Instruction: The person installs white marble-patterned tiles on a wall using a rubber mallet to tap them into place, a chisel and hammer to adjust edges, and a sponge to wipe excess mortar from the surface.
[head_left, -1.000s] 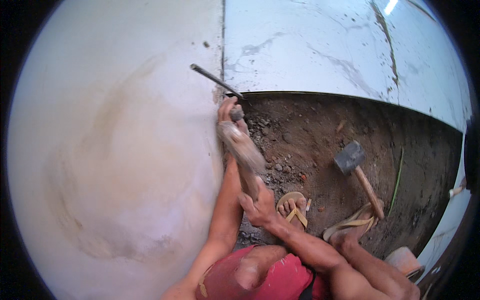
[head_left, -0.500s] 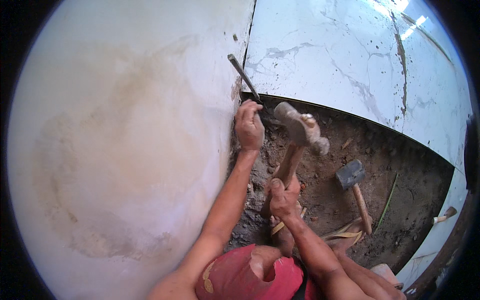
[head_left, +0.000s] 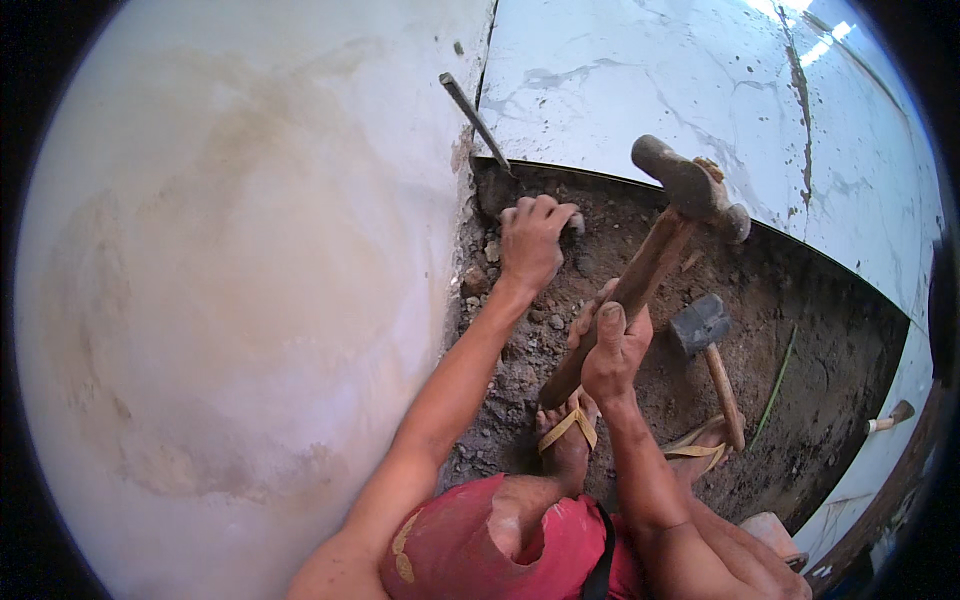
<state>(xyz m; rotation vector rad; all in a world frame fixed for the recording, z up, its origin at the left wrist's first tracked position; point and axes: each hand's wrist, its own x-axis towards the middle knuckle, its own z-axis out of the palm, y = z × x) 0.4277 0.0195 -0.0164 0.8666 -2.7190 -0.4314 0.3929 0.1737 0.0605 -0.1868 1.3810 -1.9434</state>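
Note:
My right hand is closed around the wooden handle of a ball-peen hammer, its thumb lying along the shaft. The metal head is raised toward the tiles' edge, above the dug soil. Low over the soil near the wall, my left hand has curled fingers, with a small grey lump at the fingertips, apparently a stone. Beyond that hand, a metal chisel leans in the corner between wall and tiles, untouched. Its lower tip is hidden in the dirt.
A plastered wall rises on the left. White marbled tiles border the soil at the far side and right. A black-headed mallet lies near my sandalled foot, beside a green strip. A brush rests farther right.
My left hand has moved away from the chisel, rightward and nearer to me. The hammer in my right hand has swung up and to the right.

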